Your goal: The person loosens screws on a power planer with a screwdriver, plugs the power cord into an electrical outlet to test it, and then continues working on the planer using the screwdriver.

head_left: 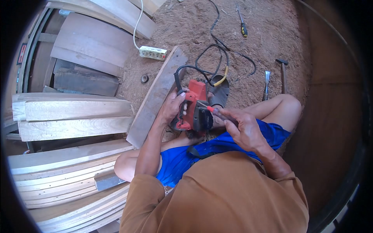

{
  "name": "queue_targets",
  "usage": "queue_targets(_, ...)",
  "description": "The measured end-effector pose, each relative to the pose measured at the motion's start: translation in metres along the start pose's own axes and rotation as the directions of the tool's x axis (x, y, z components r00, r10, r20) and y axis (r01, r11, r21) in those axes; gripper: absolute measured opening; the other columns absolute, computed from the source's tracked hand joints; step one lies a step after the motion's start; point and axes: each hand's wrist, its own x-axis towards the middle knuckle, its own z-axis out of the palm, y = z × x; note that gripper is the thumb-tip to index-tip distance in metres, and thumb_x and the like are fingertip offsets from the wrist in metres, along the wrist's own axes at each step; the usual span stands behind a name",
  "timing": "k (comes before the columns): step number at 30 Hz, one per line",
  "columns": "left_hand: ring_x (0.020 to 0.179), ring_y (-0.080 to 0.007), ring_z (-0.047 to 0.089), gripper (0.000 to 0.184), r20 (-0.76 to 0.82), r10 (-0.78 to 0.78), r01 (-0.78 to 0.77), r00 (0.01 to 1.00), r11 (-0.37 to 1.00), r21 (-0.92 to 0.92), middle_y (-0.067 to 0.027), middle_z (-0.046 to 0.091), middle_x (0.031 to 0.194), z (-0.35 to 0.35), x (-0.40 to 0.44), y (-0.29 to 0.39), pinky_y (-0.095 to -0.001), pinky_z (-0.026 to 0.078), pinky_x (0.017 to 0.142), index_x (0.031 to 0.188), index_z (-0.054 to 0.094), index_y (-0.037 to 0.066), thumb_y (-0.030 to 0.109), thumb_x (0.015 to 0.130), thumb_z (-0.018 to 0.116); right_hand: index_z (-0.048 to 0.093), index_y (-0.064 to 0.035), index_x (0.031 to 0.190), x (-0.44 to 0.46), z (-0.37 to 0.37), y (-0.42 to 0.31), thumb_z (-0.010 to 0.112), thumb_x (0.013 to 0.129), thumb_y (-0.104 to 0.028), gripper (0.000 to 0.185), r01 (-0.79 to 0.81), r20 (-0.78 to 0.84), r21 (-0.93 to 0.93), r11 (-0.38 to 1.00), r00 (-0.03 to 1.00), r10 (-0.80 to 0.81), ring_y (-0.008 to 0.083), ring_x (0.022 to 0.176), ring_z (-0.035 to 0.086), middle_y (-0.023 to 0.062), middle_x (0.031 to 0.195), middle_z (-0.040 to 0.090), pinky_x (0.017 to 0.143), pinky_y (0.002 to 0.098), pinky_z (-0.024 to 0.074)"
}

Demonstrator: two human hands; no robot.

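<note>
A red and black power tool [191, 108] rests over my lap, between my bare legs. My left hand [173, 105] is wrapped round its handle on the left side. In my right hand [244, 129] is a screwdriver [211, 110] with a red and dark handle; its thin shaft points left at the tool's upper body. Whether the tip touches a screw is too small to tell. A black cable [197, 68] leaves the tool near my left hand and loops over the ground, with yellow tape [222, 79] round one part.
A long board [157, 91] lies left of the tool, near a white power strip [153, 53] and a tape roll [144, 78]. Stacked planks [74, 128] fill the left. A screwdriver [243, 29], chisel [267, 83] and hammer [284, 75] lie on the sawdust-covered ground.
</note>
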Motion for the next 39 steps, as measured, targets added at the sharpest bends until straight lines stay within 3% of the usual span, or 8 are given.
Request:
queue_targets(6, 0.06, -0.0101, 0.059, 0.038, 0.003, -0.004, 0.003, 1.0, 1.0, 0.016, -0.0026, 0.061, 0.077, 0.002, 0.0, 0.003, -0.0249, 0.052, 0.057, 0.136, 0.054, 0.006, 0.033, 0.11, 0.049, 0.067, 0.0048, 0.13, 0.012, -0.001, -0.003, 0.061, 0.095, -0.003, 0.036, -0.108, 0.067, 0.022, 0.994, 0.992, 0.106, 0.0338, 0.11, 0.073, 0.0229, 0.116, 0.075, 0.096, 0.041, 0.0555)
queue_targets(13, 0.069, -0.0088, 0.059, 0.041, -0.002, -0.029, 0.029, 1.0, 1.0, -0.013, -0.0031, 0.062, 0.091, 0.002, 0.0, -0.002, -0.0256, 0.053, 0.057, 0.138, 0.051, 0.002, 0.03, 0.109, 0.055, 0.068, 0.0067, 0.126, 0.019, 0.005, -0.001, 0.063, 0.095, -0.007, 0.034, -0.039, 0.044, -0.032, 0.999, 0.998, 0.04, 0.0379, 0.109, 0.073, 0.0257, 0.115, 0.074, 0.096, 0.0438, 0.0557)
queue_targets(21, 0.073, -0.0083, 0.058, 0.039, 0.015, -0.033, 0.033, 0.999, 0.999, 0.035, -0.0019, 0.061, 0.094, 0.004, -0.003, 0.003, -0.0268, 0.054, 0.06, 0.139, 0.052, 0.004, 0.029, 0.109, 0.053, 0.068, 0.0071, 0.125, 0.019, 0.01, 0.001, 0.063, 0.095, -0.004, 0.033, -0.035, 0.016, -0.106, 0.994, 0.999, 0.037, 0.0383, 0.108, 0.073, 0.0263, 0.113, 0.073, 0.096, 0.0442, 0.0563)
queue_targets(24, 0.073, -0.0086, 0.058, 0.039, 0.0, -0.037, 0.036, 0.999, 0.997, 0.061, -0.0019, 0.061, 0.095, 0.007, -0.004, 0.007, -0.027, 0.055, 0.061, 0.138, 0.052, 0.004, 0.029, 0.109, 0.053, 0.068, 0.0047, 0.125, 0.021, 0.009, -0.008, 0.063, 0.091, -0.005, 0.036, -0.06, 0.089, -0.202, 0.978, 0.993, 0.079, 0.0472, 0.102, 0.07, 0.0274, 0.109, 0.073, 0.089, 0.051, 0.0563)
queue_targets(30, 0.074, -0.009, 0.059, 0.04, 0.009, -0.034, 0.033, 0.999, 0.994, 0.106, -0.0024, 0.061, 0.096, 0.012, -0.001, 0.009, -0.0276, 0.055, 0.061, 0.137, 0.052, 0.002, 0.03, 0.109, 0.053, 0.062, 0.0072, 0.131, 0.026, 0.018, 0.001, 0.057, 0.095, -0.006, 0.038, -0.083, 0.057, 0.114, 0.99, 0.995, 0.077, 0.0449, 0.099, 0.072, 0.0269, 0.111, 0.073, 0.086, 0.0493, 0.0569)
queue_targets(33, 0.072, -0.0091, 0.06, 0.038, 0.014, -0.084, 0.083, 0.996, 0.993, 0.089, -0.0021, 0.06, 0.093, 0.017, -0.006, 0.02, -0.0275, 0.055, 0.06, 0.136, 0.053, 0.003, 0.029, 0.109, 0.054, 0.055, 0.0117, 0.141, 0.036, -0.003, -0.015, 0.053, 0.098, -0.004, 0.045, -0.545, 0.381, 0.252, 0.8, 0.816, 0.436, 0.026, 0.104, 0.07, 0.0193, 0.11, 0.072, 0.09, 0.0406, 0.056)
queue_targets(36, 0.067, -0.0092, 0.06, 0.034, 0.01, -0.114, 0.111, 0.993, 0.986, 0.127, -0.0012, 0.06, 0.087, 0.022, -0.005, 0.02, -0.0272, 0.054, 0.06, 0.131, 0.054, 0.004, 0.029, 0.108, 0.054, 0.053, 0.0123, 0.142, 0.034, -0.004, 0.007, 0.051, 0.097, -0.002, 0.048, -0.222, 0.356, 0.076, 0.972, 0.917, 0.181, 0.0224, 0.098, 0.068, 0.0175, 0.108, 0.071, 0.089, 0.0389, 0.0554)
queue_targets(39, 0.062, -0.0094, 0.059, 0.029, 0.022, -0.086, 0.08, 0.996, 0.979, 0.187, -0.0005, 0.059, 0.08, 0.027, 0.0, 0.017, -0.0273, 0.053, 0.058, 0.124, 0.055, 0.004, 0.029, 0.108, 0.054, 0.053, 0.012, 0.143, 0.028, -0.001, 0.02, 0.048, 0.095, 0.0, 0.049, -0.01, 0.282, -0.107, 0.994, 0.959, 0.04, 0.0185, 0.093, 0.064, 0.0139, 0.103, 0.07, 0.088, 0.036, 0.054)
